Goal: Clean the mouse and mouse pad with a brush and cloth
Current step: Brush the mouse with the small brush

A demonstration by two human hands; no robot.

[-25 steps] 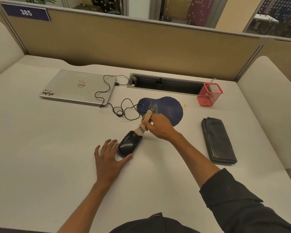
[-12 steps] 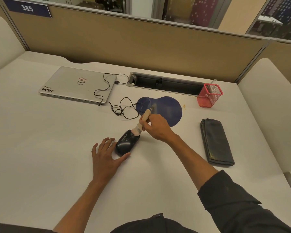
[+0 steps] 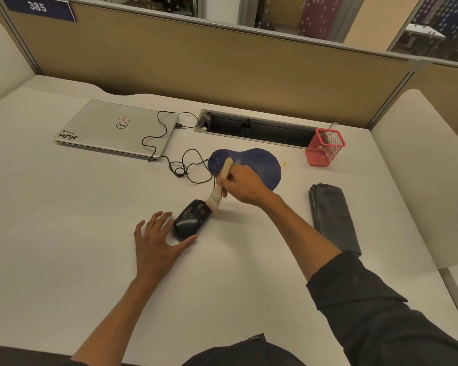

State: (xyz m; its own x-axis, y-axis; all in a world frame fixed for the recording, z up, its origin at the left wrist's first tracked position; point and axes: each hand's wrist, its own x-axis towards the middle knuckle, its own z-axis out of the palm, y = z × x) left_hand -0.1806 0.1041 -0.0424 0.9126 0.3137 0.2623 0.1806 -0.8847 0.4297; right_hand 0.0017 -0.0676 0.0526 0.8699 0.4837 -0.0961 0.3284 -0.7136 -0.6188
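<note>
A black wired mouse [image 3: 192, 219] lies on the white desk [image 3: 64, 233], off its pad. My left hand [image 3: 158, 243] rests flat beside it, fingers spread, thumb and fingers touching the mouse's near end. My right hand [image 3: 245, 184] grips a wooden-handled brush [image 3: 221, 180], whose pale bristles touch the far right end of the mouse. The blue mouse pad [image 3: 259, 165] lies behind my right hand, partly hidden by it. A folded dark grey cloth [image 3: 333, 217] lies to the right.
A shut silver laptop [image 3: 117, 128] sits at the back left, and the mouse's black cable [image 3: 169, 143] loops beside it. A red mesh pen holder [image 3: 324, 151] stands back right by a cable slot [image 3: 257, 128]. A partition wall runs behind the desk.
The brush bristles have slid from the top of the mouse toward its far right end. My left hand has stayed by the mouse.
</note>
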